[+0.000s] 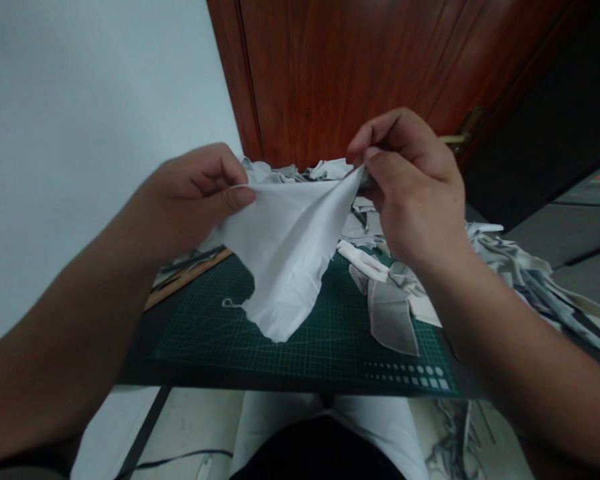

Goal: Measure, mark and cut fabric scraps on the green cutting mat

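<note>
A piece of white fabric [285, 253] hangs between my two hands above the green cutting mat [220, 340]. Its top edge is pulled straight, and its lower edge is ragged, with a loose thread curling off at the left. My left hand [205, 190] pinches the upper left of the fabric between thumb and fingers. The upper right corner is pinched in my right hand [407, 183], fingers curled. Below my right hand, a grey scrap of cloth [390, 320] lies on the mat.
Fabric scraps [330, 170] are heaped along the mat's far side, and another pile [535, 273] is at the right. A wooden strip [185, 277] lies at the left. Behind stands a wooden door [340, 73] beside a white wall [100, 100]. More scraps [457, 433] are on the floor.
</note>
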`<action>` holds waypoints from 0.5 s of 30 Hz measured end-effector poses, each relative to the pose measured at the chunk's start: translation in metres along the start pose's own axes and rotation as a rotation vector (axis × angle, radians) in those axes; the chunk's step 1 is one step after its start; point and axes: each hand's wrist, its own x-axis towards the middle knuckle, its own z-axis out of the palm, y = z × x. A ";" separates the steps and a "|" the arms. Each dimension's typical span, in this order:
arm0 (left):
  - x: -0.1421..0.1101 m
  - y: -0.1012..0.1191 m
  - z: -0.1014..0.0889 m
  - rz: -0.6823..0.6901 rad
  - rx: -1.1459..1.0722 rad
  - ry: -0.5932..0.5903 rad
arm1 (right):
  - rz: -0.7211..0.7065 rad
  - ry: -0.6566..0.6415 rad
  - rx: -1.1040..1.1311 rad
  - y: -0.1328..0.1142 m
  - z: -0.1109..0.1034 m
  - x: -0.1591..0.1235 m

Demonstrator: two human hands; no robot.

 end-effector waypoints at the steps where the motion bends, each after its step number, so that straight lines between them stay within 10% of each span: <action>1: 0.000 0.005 0.001 0.024 0.045 0.063 | -0.029 -0.022 -0.022 -0.003 0.000 0.001; 7: 0.003 0.039 0.013 0.124 0.087 0.104 | -0.018 -0.496 -0.062 -0.025 0.020 0.020; 15: -0.010 0.019 0.031 -0.026 -0.274 0.090 | -0.132 -0.310 -0.036 -0.024 0.028 0.045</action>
